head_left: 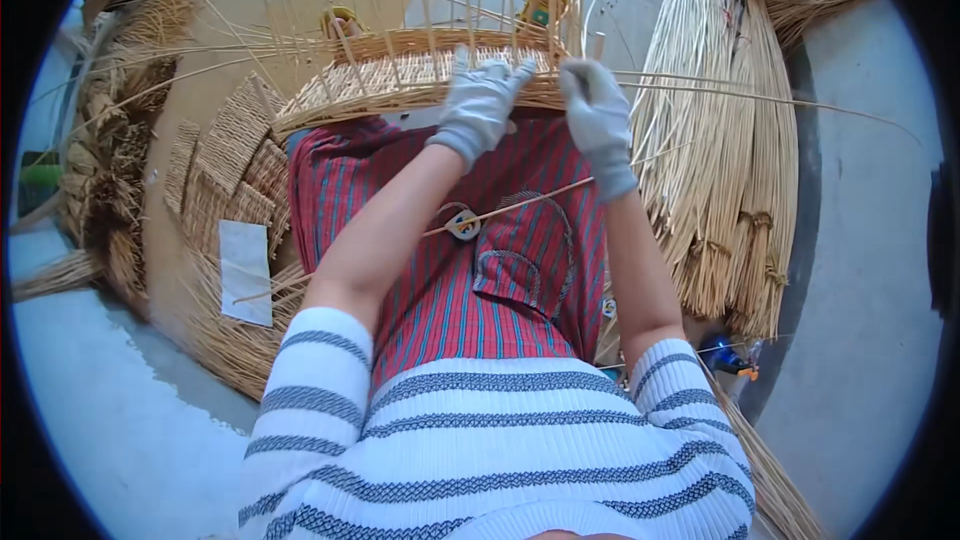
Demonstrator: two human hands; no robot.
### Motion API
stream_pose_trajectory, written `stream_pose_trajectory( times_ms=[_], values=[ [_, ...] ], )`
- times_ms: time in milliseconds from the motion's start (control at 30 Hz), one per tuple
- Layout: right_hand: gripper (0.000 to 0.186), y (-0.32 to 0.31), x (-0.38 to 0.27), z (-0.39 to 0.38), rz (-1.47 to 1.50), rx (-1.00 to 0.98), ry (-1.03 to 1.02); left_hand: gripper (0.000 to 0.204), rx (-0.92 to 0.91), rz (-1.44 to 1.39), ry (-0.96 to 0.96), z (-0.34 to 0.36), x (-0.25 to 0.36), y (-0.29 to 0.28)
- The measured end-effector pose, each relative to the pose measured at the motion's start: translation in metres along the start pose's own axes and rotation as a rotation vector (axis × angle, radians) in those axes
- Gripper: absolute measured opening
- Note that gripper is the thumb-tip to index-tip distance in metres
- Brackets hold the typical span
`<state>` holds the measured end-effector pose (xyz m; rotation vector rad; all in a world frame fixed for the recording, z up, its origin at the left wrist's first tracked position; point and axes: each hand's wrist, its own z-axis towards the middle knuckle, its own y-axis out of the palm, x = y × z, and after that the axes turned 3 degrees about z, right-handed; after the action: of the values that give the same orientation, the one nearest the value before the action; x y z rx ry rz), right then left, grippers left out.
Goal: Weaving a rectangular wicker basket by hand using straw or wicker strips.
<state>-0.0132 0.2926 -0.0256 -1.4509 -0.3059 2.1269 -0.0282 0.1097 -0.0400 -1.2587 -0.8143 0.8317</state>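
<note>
A half-woven wicker basket (415, 65) lies across my lap, its upright stakes rising away from me. My left hand (478, 108), in a pale grey glove, rests on the near wall among the stakes with its fingers spread. At the basket's right end, my gloved right hand (598, 120) is closed, fingers curled round a thin wicker rod (720, 92) that runs off to the right. Its fingertips are partly hidden. Below the hands, a red checked apron (450, 300) covers my legs, and a loose rod (535, 197) crosses it at a slant.
Long bundles of pale wicker rods (690, 160) lie on the right. Woven panels (235, 140) and a white sheet (246, 270) are at left, beside darker bundled fibre (115, 150). A blue bottle-like object with an orange tip (727, 355) stands near my right elbow. Yellow footwear (545, 5) shows beyond the basket.
</note>
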Motion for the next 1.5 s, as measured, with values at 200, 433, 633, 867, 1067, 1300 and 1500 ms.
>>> stream_pose_trajectory(
  times_ms=[200,433,633,867,1067,1300,1500],
  values=[
    [0.041,0.07,0.044,0.086,0.074,-0.429,0.331,0.061,0.003,-0.189,-0.005,0.026,0.001,0.025],
    [0.041,0.088,0.025,0.08,0.004,-0.262,0.427,0.055,-0.046,-0.125,-0.112,0.02,-0.002,0.023],
    [0.033,0.076,0.027,0.075,0.145,-0.274,0.169,0.054,0.052,-0.255,0.054,0.006,-0.015,0.014],
    [0.085,0.059,-0.008,0.003,-0.615,-0.272,-0.377,0.057,0.353,0.009,-0.184,-0.073,-0.12,0.008],
    [0.084,0.078,0.013,0.081,-0.582,-0.174,-0.446,0.061,0.26,0.018,0.012,-0.001,-0.17,-0.008],
    [0.067,0.081,0.015,0.136,-0.729,-0.314,-0.384,0.044,0.295,-0.063,0.002,0.058,-0.188,-0.015],
    [0.065,0.09,0.011,0.141,-0.724,-0.312,-0.335,0.033,0.429,-0.126,0.014,0.068,-0.193,-0.02]
  ],
)
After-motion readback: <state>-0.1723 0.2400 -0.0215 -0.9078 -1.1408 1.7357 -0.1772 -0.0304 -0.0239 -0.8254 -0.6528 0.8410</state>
